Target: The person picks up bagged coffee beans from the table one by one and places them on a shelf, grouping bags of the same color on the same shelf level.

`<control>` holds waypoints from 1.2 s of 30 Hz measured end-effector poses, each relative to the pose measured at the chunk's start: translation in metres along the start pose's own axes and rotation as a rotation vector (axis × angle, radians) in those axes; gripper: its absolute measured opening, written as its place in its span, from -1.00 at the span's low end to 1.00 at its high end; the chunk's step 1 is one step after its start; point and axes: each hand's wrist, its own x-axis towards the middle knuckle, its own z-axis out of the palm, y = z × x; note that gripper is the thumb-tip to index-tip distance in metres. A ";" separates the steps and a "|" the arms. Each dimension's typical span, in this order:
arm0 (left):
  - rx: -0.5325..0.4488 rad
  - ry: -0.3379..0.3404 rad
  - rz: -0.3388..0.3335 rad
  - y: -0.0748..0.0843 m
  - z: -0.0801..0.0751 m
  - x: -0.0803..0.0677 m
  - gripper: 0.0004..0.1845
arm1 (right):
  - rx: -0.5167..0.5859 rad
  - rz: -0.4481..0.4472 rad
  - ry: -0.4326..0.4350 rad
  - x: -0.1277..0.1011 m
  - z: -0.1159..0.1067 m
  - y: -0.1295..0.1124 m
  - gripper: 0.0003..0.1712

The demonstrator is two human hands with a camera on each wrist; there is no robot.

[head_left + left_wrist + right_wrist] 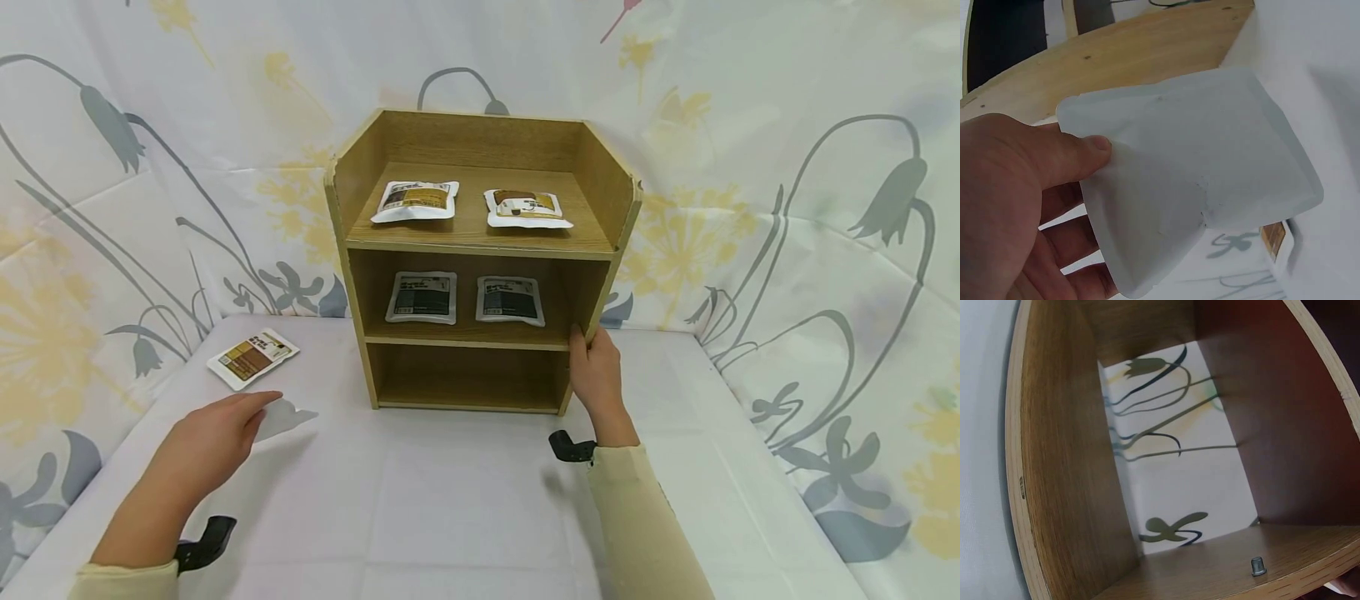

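My left hand (213, 442) pinches a flat white pouch (1179, 156) by its edge, thumb on its plain side, above the table at the left. Another pouch (253, 358), with a brown and yellow label, lies on the table beyond that hand. My right hand (598, 379) grips the right side panel of a small wooden shelf (468, 343); the fingers behind the panel are hidden. On the shelf's top level lie two pouches with brown-yellow labels, a left one (417, 202) and a right one (525, 208). The middle level bears two dark-labelled pouches, left (422, 297) and right (510, 300).
The shelf's bottom compartment (1066, 456) shows in the right wrist view, with a small metal peg (1258, 566) on its side wall. A white cloth covers the table (450, 500). Flower-patterned fabric (787, 208) hangs behind and at both sides.
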 end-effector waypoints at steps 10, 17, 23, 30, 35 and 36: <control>-0.047 0.022 0.036 0.017 0.003 0.009 -0.69 | -0.003 0.009 0.001 0.000 0.000 0.000 -0.39; -0.068 0.016 0.044 0.032 0.008 0.017 -0.67 | -0.004 0.009 -0.001 0.000 0.000 0.000 -0.38; -0.089 0.029 0.071 0.047 0.011 0.025 -0.67 | -0.005 0.007 -0.005 0.000 0.000 -0.001 -0.37; -0.120 0.009 0.067 0.062 0.018 0.033 -0.67 | 0.000 0.007 -0.007 0.000 0.000 0.000 -0.36; -0.132 0.015 0.074 0.070 0.024 0.038 -0.66 | -0.004 0.007 -0.001 0.000 0.000 0.000 -0.38; -0.137 0.016 0.074 0.072 0.025 0.039 -0.66 | -0.005 0.006 -0.001 0.001 0.000 0.000 -0.38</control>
